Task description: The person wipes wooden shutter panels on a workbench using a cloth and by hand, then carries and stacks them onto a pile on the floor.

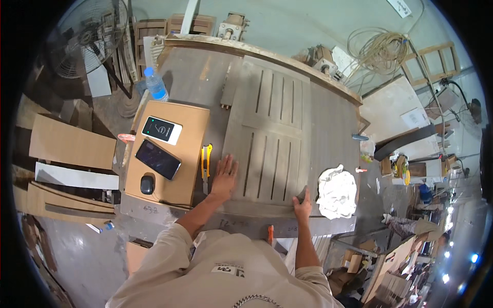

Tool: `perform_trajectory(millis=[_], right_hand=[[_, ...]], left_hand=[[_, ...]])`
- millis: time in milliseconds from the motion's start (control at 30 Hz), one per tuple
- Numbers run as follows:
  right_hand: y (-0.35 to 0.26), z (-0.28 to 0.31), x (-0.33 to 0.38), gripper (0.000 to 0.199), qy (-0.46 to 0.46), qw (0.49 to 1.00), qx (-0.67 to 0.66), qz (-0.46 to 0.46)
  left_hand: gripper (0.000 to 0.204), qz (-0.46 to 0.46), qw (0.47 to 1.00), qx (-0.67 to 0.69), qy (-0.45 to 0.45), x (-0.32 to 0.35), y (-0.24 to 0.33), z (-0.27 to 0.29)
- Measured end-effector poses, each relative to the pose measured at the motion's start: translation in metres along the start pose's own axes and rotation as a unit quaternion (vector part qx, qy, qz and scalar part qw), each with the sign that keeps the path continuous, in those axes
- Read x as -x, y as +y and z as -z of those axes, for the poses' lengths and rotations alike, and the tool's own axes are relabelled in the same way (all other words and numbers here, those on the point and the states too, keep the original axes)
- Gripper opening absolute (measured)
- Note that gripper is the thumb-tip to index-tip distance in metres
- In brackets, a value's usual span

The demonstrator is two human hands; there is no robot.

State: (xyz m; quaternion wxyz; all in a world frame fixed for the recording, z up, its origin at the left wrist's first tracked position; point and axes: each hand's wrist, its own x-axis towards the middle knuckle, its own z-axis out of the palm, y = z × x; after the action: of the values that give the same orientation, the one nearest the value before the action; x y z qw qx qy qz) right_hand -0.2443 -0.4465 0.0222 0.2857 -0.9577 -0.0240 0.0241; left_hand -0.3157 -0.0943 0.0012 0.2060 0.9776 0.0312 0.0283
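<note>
A grey-brown wooden panel [267,126], like a cabinet door with two rows of long slots, lies flat on the workbench in front of me. My left hand [224,178] rests flat at its left edge, fingers stretched out and holding nothing. At the near right corner, my right hand [302,206] has its thumb and forefinger around a small dark grey patch [301,194] that I cannot make out. Just left of my left hand, a yellow utility knife [206,161] lies beside a cardboard box [192,133]. A crumpled white cloth [337,192] sits right of the panel.
On the box are a dark phone [158,159], a white-cased device [162,130] and a small black case [147,185]. A water bottle [156,84] stands behind it. Wooden boards [72,141] fill the left side, near a fan [88,37]. A coiled hose [379,47] hangs at the back right.
</note>
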Motion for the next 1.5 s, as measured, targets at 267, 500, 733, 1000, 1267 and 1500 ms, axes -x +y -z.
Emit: perform_trajectory(millis=[267,500,733,1000,1267,1500], right_hand=[[-0.028,0.012,-0.018,0.064,0.009,0.994,0.107,-0.035],[-0.015,-0.007,-0.102,0.061,0.072,0.981,0.129,0.126],[-0.06,-0.038,-0.263,0.067,0.023,0.985,0.043,0.166],[-0.078,-0.064,-0.313,0.061,0.075,0.966,0.155,0.194],[-0.066,-0.065,-0.316,0.053,0.063,0.965,0.143,0.211],[-0.071,-0.067,-0.319,0.049,0.057,0.967,0.134,0.208]], left_hand=[[0.079,0.001,0.999,-0.043,-0.002,-0.008,0.006,0.005],[0.069,0.106,0.994,-0.021,0.001,-0.091,-0.001,0.014],[0.078,0.194,0.957,-0.034,0.212,-0.268,-0.066,0.012],[0.08,0.254,0.937,-0.113,0.212,-0.291,-0.065,0.009],[0.074,0.252,0.946,-0.11,0.172,-0.286,-0.063,0.004],[0.07,0.227,0.952,-0.104,0.18,-0.279,-0.059,-0.001]])
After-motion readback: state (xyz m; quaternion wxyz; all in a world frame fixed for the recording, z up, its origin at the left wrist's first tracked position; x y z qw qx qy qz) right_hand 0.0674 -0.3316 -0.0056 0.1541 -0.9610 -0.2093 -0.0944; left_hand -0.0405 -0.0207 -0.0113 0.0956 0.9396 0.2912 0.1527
